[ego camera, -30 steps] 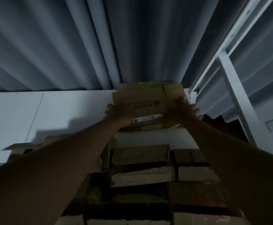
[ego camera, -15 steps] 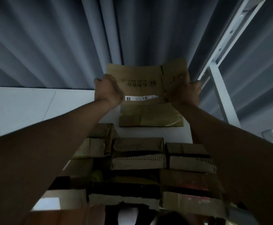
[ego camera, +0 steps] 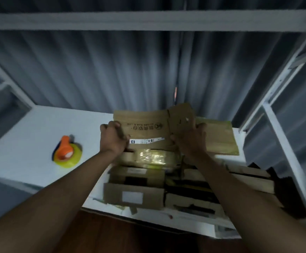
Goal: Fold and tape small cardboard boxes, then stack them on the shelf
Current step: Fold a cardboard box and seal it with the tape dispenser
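Grip: left hand [ego camera: 114,140] and right hand [ego camera: 191,141] each curl round a side edge of the flat box [ego camera: 145,125], held up between them over the pile.
Near: boxes [ego camera: 134,190] piled at the surface [ego camera: 30,143] edge.
Left: tape dispenser [ego camera: 66,153] on the surface, well apart from the hands.
Far: flat cardboard [ego camera: 219,137] behind the right hand; curtain [ego camera: 94,70] beyond.

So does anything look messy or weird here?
A bit. The cardboard boxes piled at the shelf's front edge lie jumbled, with flaps sticking out and tape scraps hanging. Both hands grip a flattened box.
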